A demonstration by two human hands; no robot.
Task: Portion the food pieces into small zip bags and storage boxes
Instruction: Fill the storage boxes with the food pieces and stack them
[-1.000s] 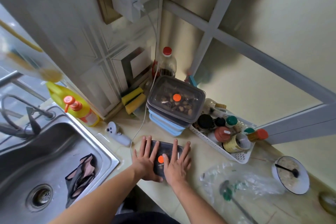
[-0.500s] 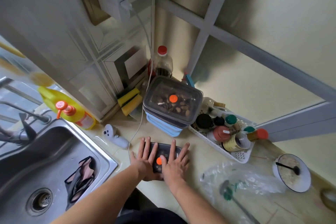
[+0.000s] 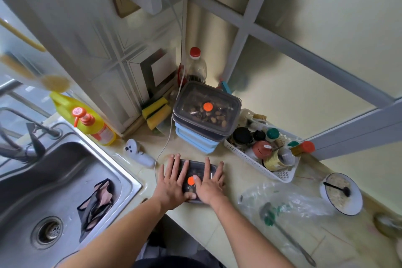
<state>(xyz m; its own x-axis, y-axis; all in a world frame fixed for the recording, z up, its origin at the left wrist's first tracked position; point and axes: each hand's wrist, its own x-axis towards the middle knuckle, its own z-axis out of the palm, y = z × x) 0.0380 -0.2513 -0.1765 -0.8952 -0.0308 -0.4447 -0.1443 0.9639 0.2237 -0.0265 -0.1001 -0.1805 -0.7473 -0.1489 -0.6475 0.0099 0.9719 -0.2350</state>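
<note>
A small dark storage box (image 3: 196, 168) with a clear lid and an orange valve dot lies on the pale counter near its front edge. My left hand (image 3: 173, 183) presses flat on the lid's left half, fingers straight and spread. On the right half my right hand (image 3: 210, 181) lies flat in the same way. Behind them stands a stack of storage boxes (image 3: 206, 119); the top one is dark with a clear lid, and brown food pieces show through it. Crumpled clear plastic bags (image 3: 289, 204) lie to the right.
A steel sink (image 3: 54, 191) with a dark cloth fills the left. A yellow soap bottle (image 3: 87, 119), a white controller (image 3: 139, 154) and a charger cable sit behind. A white basket of jars (image 3: 263, 150), a bowl with a spoon (image 3: 340, 193) and a ladle (image 3: 287, 235) are on the right.
Both hands stay flat on the small box's lid. Only the camera view has shifted slightly.
</note>
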